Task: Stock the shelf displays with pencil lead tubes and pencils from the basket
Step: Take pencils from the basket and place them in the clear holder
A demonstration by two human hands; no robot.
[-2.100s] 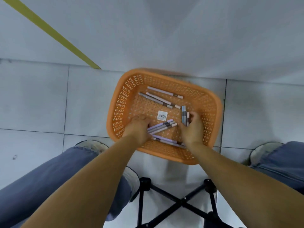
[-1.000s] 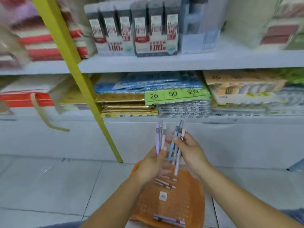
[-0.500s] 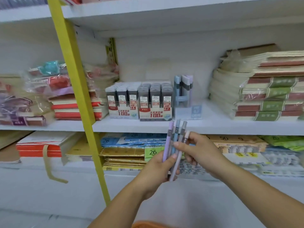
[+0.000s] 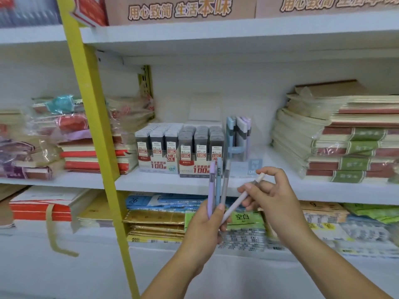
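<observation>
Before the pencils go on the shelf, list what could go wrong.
The left hand grips three pencils by their lower ends only; one could slip out. The right hand is pulling a pale pencil sideways, which may drag the others loose. The pencil display looks nearly full.

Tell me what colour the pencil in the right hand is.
Pale pinkish-white pencil, pinched by the right hand; seen in the head view.

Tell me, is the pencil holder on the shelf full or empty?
Not empty: pencils stand upright inside the clear holder. Whether it's full, cannot tell.
</observation>
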